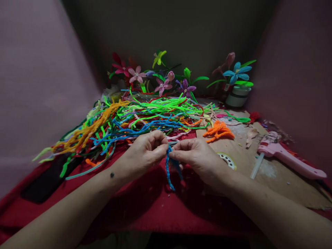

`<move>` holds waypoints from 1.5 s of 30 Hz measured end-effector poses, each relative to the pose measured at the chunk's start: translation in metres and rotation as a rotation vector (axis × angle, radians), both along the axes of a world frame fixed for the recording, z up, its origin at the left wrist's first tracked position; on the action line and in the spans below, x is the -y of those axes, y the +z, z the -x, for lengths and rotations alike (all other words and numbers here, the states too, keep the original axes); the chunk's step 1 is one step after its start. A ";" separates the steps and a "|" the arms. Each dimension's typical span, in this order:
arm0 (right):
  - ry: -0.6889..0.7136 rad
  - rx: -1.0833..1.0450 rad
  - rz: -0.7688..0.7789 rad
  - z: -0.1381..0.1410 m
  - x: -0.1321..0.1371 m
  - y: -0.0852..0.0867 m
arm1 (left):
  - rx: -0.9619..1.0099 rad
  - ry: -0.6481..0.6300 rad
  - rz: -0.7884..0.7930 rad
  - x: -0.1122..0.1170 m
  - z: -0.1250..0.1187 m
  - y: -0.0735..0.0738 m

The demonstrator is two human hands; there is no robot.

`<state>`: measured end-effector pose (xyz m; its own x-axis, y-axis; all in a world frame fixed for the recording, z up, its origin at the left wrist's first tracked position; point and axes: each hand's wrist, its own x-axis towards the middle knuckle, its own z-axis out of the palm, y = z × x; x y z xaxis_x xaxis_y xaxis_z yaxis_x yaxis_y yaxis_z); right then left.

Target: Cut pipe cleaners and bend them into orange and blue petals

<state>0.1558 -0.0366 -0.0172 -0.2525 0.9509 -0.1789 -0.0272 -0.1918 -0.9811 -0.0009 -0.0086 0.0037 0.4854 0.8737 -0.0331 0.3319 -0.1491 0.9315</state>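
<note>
My left hand [146, 152] and my right hand [197, 157] meet over the red cloth [145, 207], both pinched on a blue pipe cleaner [169, 171]. The pipe cleaner is bent double and its two ends hang down between my hands. Its top is hidden inside my fingers. A thin metal tip, perhaps of scissors, shows just above my fingertips. Behind my hands lies a big heap of pipe cleaners [135, 117] in green, blue, orange and yellow.
Finished pipe-cleaner flowers [160, 81] stand at the back, with a blue flower in a white pot [237, 93] at right. An orange bundle [218, 131], a pink glue gun [282, 155] and a tape roll [228, 159] lie on the brown board. Pink walls close both sides.
</note>
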 end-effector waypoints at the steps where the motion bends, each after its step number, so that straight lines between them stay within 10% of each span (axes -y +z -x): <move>1: 0.020 -0.034 0.037 0.000 0.000 0.001 | 0.002 0.006 -0.043 0.000 0.000 -0.001; 17: 0.096 -0.229 0.140 0.003 -0.002 -0.008 | -0.039 0.112 -0.215 0.002 -0.003 -0.004; 27: 0.196 -0.267 0.089 0.005 -0.003 -0.008 | 0.050 0.097 -0.062 -0.003 -0.002 -0.006; 33: -0.096 -0.370 0.011 0.002 -0.009 -0.012 | 0.134 0.078 0.155 -0.007 0.001 -0.007; 45: -0.143 -0.482 0.005 0.003 -0.011 -0.019 | 0.188 0.028 0.364 -0.008 0.000 -0.015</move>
